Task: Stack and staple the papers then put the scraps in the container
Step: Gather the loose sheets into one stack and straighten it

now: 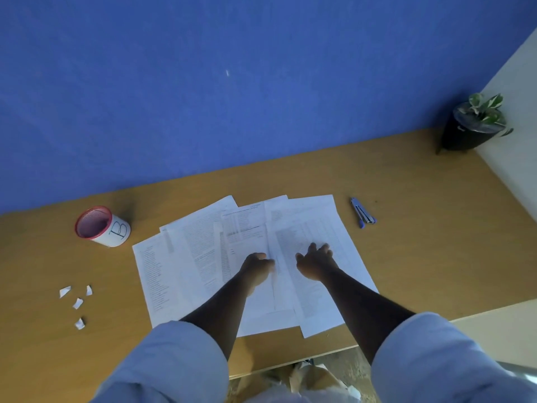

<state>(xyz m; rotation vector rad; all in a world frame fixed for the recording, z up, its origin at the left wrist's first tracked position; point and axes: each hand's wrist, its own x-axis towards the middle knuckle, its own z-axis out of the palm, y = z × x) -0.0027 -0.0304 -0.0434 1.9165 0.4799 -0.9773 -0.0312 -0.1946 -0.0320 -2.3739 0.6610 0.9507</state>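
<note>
The brown wooden counter (406, 199) carried a fan of loose white printed paper sheets (186, 257) spread under both hands, apparently awaiting gathering into one stack. The left hand (257, 267) lay loosely curled and the right hand (315, 261) spread open on them, gripping nothing. Far left stood the red-rimmed white cylindrical container (101, 226); right, the blue metal stapler (362, 212); near-left, small white paper scraps (77, 302).
</note>
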